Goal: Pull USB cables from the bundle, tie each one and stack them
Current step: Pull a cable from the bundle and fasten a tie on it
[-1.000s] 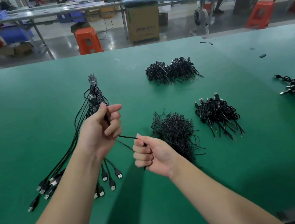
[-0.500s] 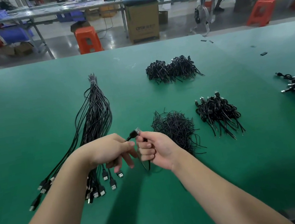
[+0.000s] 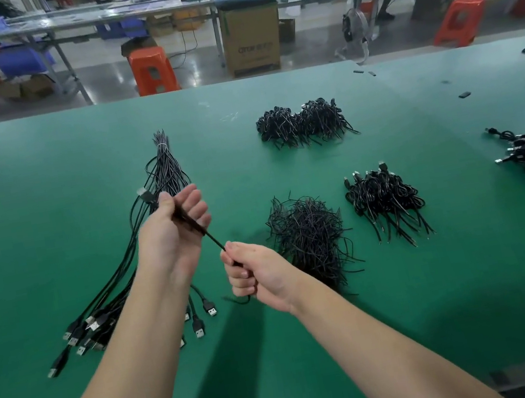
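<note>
Two hands on one USB cable (image 3: pixel 212 240) above the green table (image 3: pixel 443 290): left hand (image 3: pixel 169 231) curled round its plug end, right hand (image 3: pixel 260 275) fisted on its tail. Bundle (image 3: pixel 163 166) partly hidden behind left forearm; tied stack (image 3: pixel 384 199) right.

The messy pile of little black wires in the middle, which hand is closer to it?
Right. The right hand, gripping a cable, sits just left of the wire pile. The left hand holds the cable's other end farther left, over the bundle.
</note>
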`<state>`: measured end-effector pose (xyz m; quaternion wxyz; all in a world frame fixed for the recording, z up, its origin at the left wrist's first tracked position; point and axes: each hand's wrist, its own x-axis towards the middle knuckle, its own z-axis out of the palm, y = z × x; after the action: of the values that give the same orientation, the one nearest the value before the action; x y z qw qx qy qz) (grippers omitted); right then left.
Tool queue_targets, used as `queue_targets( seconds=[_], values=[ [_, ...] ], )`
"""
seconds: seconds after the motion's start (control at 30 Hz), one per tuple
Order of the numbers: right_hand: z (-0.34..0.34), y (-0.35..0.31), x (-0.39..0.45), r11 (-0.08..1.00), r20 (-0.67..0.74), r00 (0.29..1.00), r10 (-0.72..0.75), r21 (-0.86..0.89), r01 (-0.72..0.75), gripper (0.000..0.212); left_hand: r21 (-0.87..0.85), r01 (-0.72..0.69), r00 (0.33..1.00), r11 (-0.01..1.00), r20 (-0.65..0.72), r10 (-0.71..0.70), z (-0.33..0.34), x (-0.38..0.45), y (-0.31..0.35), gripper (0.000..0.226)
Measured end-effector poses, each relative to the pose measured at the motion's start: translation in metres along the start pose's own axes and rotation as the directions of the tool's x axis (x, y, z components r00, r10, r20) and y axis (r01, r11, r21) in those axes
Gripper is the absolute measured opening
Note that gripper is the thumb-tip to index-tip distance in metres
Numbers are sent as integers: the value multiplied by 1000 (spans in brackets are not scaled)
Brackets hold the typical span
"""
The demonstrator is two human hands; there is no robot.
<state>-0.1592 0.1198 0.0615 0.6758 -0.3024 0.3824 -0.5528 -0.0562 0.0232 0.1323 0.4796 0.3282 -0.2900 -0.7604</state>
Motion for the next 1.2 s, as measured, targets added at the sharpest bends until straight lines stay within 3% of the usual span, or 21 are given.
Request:
queue_targets(
  seconds=[0.1, 0.2, 0.27, 0.33, 0.43, 0.5, 0.63, 0.7, 0.8, 0.97, 1.07, 1.2],
  values=[
    [-9, 1, -1, 1000, -47, 999, 17, -19, -18, 34, 33, 26, 992, 999, 124, -30, -7, -1, 18, 40],
    [-20, -8, -1, 999, -82, 996, 22, 36, -19, 34, 404, -3, 908, 915, 384, -167, -22, -8, 31, 41],
    [-21, -17, 1, 999, -86, 996, 21, 42, -17, 36, 695, -87, 802, 714, 474, -363, -28, -16, 32, 42],
    [-16, -25, 2, 1000, -84, 996, 30, 7, -30, 35, 863, -152, 750, 481, 418, -513, -28, -20, 30, 42],
    [-10, -34, 0, 996, -80, 996, 38, -78, -44, 33, 970, -211, 791, 118, 240, -563, -24, -21, 24, 38],
    [-8, -38, -3, 981, -78, 997, 13, -194, -28, 33, 976, -219, 849, -8, 187, -494, -24, -21, 18, 37],
    [-4, -41, -8, 967, -68, 997, -25, -255, 7, 33, 968, -186, 954, 171, 219, -203, -27, -18, -1, 33],
    [-1, -39, -10, 970, -69, 997, -35, -241, 18, 33, 919, -186, 966, 347, 236, -107, -29, -16, -10, 33],
    [3, -35, -11, 968, -61, 997, -41, -249, 25, 33, 764, -149, 971, 628, 232, -52, -35, -14, -21, 33],
    [10, -15, -15, 891, -52, 998, -35, -453, 7, 33, 391, -45, 991, 919, 130, -7, -28, -11, -30, 40],
    [10, -1, -16, 784, -120, 990, -68, -620, -21, 33, 270, 33, 995, 962, 80, -57, -24, -7, -23, 44],
    [4, 0, -13, 577, -173, 969, -176, -815, -40, 36, 355, 18, 991, 935, 120, -65, -27, -10, -23, 38]
  ],
)
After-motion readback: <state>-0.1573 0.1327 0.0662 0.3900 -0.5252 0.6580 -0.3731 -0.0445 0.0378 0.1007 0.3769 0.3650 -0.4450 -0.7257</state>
